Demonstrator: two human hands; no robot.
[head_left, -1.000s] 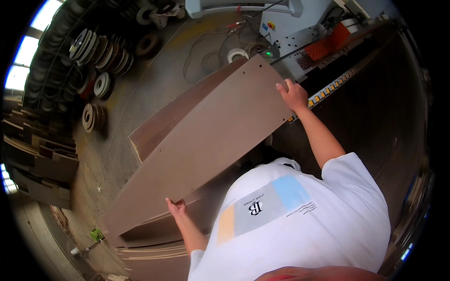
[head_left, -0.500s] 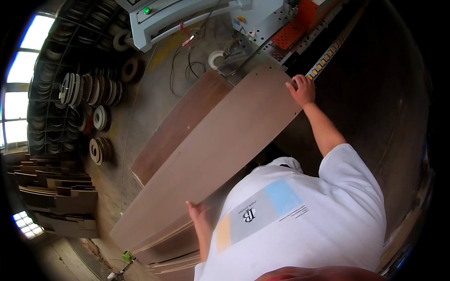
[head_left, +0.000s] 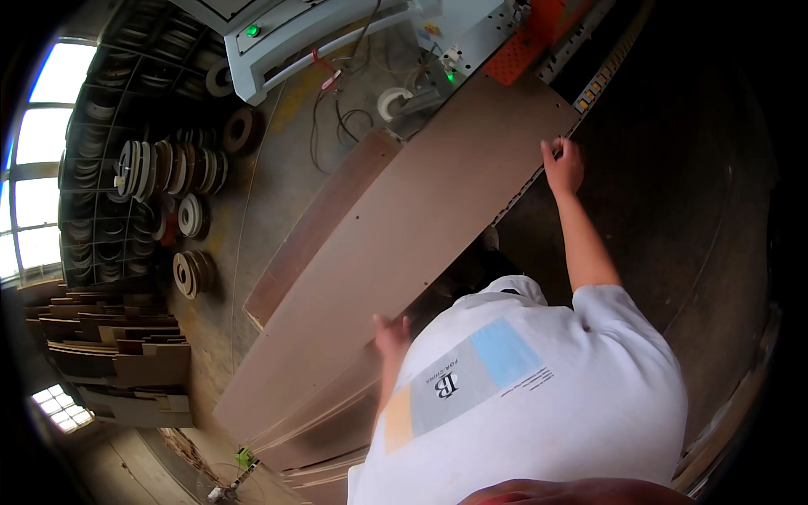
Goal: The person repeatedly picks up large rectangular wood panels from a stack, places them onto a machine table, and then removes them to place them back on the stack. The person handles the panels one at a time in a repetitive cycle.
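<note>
A long brown board [head_left: 396,227] with small dark holes lies slantwise before me, its far right end against the machine. My right hand [head_left: 564,167] is at its near edge close to that end, fingers curled and the thumb over the edge. Lower down, my left hand [head_left: 392,335] rests at the same near edge, thumb and fingers apart. A second brown board [head_left: 316,231] lies partly hidden beneath the long one. More boards [head_left: 324,433] are stacked below, next to my left forearm.
A grey machine [head_left: 337,46] with a green button and an orange perforated guard [head_left: 510,59] stands at the far side. A roller track [head_left: 599,84] runs off to the upper right. Coiled edging rolls [head_left: 172,166], a filled rack and stacked panels [head_left: 126,345] line the left. Cables trail on the floor.
The long board has moved toward the upper right, its end now against the orange guard. Both hands have shifted; my right fingers have curled and my left hand has slid up the edge.
</note>
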